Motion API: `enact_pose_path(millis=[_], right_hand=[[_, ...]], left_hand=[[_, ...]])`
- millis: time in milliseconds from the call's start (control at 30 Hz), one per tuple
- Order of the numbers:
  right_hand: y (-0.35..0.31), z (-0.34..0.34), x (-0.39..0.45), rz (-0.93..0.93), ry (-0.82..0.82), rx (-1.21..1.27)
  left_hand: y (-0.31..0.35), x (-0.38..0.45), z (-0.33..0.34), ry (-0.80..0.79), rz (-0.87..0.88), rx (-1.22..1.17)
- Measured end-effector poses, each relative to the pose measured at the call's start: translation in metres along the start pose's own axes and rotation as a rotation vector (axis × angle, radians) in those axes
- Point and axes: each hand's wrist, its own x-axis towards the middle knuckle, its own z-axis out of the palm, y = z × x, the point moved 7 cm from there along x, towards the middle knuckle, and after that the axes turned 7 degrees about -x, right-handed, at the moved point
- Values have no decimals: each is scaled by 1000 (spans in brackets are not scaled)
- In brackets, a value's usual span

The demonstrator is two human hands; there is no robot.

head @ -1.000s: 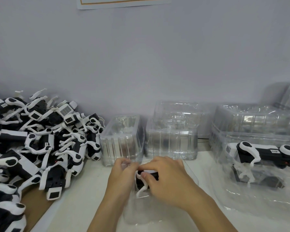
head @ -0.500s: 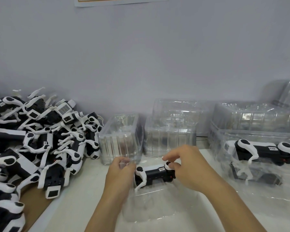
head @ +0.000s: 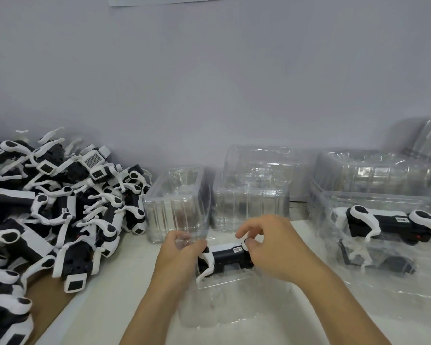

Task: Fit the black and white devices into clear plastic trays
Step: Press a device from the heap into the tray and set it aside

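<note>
At the table's near edge the black and white device (head: 230, 257) sits in a flimsy clear tray (head: 234, 302), the left hand (head: 182, 252) gripping its left end, the right hand (head: 266, 247) pinching its rigid right end, the soundest hold.

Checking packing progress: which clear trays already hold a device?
Two: the tray under the hands, where the device is being fitted, and the right-hand tray holding a device. The trays by the wall look empty.

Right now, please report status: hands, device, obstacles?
Left hand grips tray edge. Right hand pinches device end. Device in tray. Nothing blocking.
</note>
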Motion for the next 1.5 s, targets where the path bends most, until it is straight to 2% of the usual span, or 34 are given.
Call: enact_pose_path(millis=[133,367,633,900,1200,1500], right_hand=[[-5,-6,-2,-6,14,-54],[-6,11,-3,-55,-131,-139],[-6,18,-4,-121,-188,-96],[-13,10,-9,-55,-170,-7],[-32,23,-16,-115,-298,-154],[-30,24,-13,-100,-228,-189]], left_hand=[[0,0,0,-5,7,2],[0,0,0,-6,9,-1],[-1,1,0,-10,7,0],[-1,0,0,-7,10,-4],[-2,0,0,-8,17,-6],[-4,4,0,18,7,-5]])
